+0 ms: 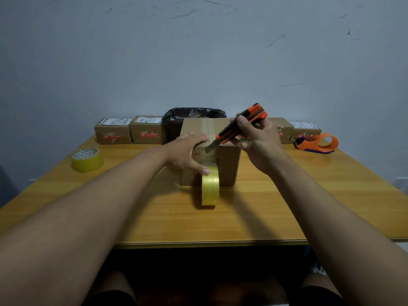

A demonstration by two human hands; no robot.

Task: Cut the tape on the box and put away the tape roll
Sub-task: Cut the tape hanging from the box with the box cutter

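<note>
A cardboard box (228,164) stands mid-table with clear tape running over its top and down its front. A yellow tape roll (210,188) stands on edge against the front face, still joined to that strip. My left hand (187,152) lies flat on the box's top front edge, thumb reaching down to the roll. My right hand (257,140) grips an orange and black utility knife (239,125), its blade tip at the tape on the box's top front edge.
A second yellow tape roll (87,159) lies flat at the table's left. Small cardboard parcels (130,130) line the back edge on both sides. A bin with a black bag (194,114) sits behind the box. An orange tape dispenser (318,144) rests at the back right.
</note>
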